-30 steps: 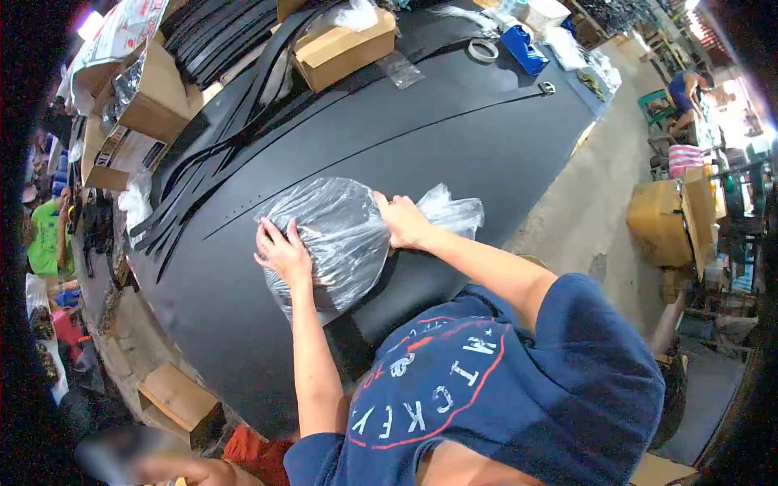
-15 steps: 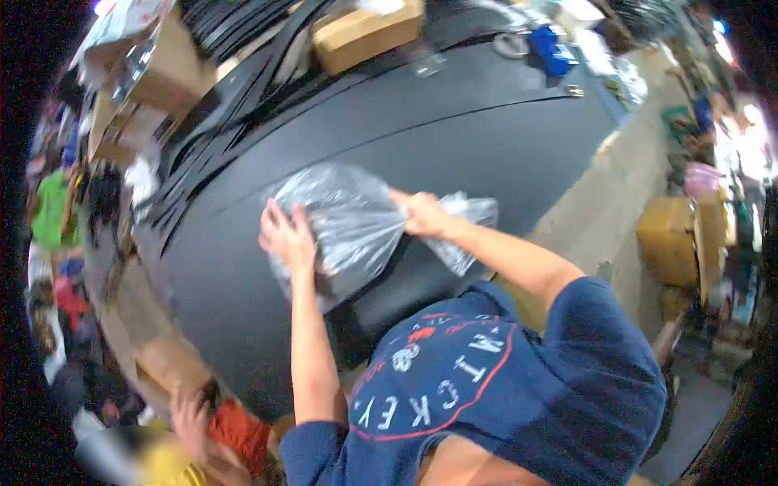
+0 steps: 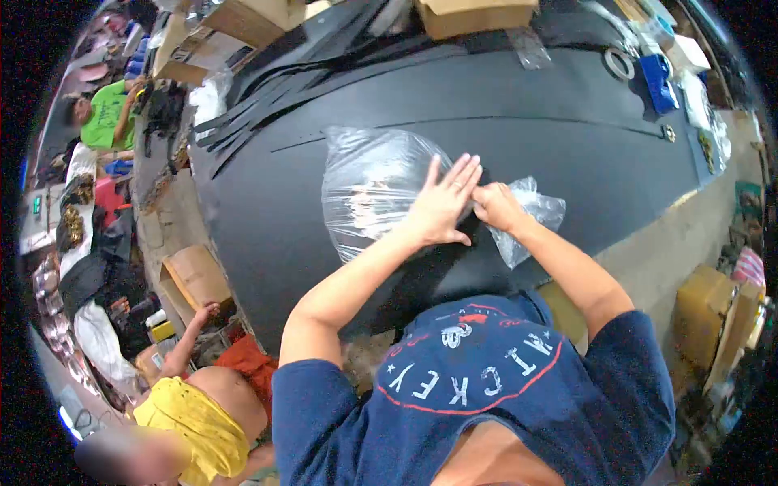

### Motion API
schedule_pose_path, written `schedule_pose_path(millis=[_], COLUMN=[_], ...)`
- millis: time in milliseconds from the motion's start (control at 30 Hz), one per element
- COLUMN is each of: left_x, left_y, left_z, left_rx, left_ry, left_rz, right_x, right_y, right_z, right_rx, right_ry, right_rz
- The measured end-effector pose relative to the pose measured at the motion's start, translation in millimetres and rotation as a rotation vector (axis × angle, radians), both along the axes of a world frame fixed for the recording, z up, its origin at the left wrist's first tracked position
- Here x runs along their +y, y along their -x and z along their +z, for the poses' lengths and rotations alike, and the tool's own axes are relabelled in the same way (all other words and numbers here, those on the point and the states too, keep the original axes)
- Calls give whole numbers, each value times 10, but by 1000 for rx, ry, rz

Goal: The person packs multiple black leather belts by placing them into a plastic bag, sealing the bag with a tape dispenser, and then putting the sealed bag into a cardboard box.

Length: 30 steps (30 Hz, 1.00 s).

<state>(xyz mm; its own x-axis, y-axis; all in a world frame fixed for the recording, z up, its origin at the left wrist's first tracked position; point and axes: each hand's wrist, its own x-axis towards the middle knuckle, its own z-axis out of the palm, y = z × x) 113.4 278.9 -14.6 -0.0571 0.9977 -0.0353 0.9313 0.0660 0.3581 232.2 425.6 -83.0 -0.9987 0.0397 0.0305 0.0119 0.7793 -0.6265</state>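
A clear plastic bag (image 3: 369,190) with dark contents lies on a large black table (image 3: 551,138). My left hand (image 3: 442,202) presses flat on the bag near its neck, fingers spread. My right hand (image 3: 496,206) pinches the bag's twisted neck, and the loose open end (image 3: 528,220) of the bag sticks out beyond it toward the table's near edge.
Black straps (image 3: 267,93) are heaped at the table's far left. Cardboard boxes (image 3: 474,14), a tape roll (image 3: 620,62) and a blue box (image 3: 658,83) stand along the back. A person in a yellow head cloth (image 3: 194,421) crouches at lower left by a carton (image 3: 194,275). Another person in green (image 3: 105,113) is further off.
My left hand slid from the bag's left side across to its neck and now lies flat there. My right hand kept hold of the neck. The view swung left.
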Motion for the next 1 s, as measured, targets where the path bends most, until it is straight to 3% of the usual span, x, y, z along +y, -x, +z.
schedule_pose_path(millis=[133, 200, 267, 667, 867, 933, 1000], left_x=[115, 142, 200, -101, -310, -432, -556], left_y=[109, 122, 119, 148, 123, 185, 321], left_z=[-156, -113, 64, 496, 584, 761, 918], left_rx=[194, 262, 254, 19, 7, -103, -208], left_ry=[118, 9, 188, -196, -303, -377, -459], left_rz=[16, 16, -60, -116, -146, -132, -97], right_x=[6, 6, -7, -33, -77, 6, 126], right_y=[61, 73, 65, 142, 201, 278, 258], right_z=[173, 246, 447, 1760, 2368, 2773, 3148], right_rx=[4, 3, -71, 13, -64, 63, 191], right_ry=[-60, -101, -160, -490, -446, -463, -478], right_rz=[36, 76, 154, 481, 494, 586, 447])
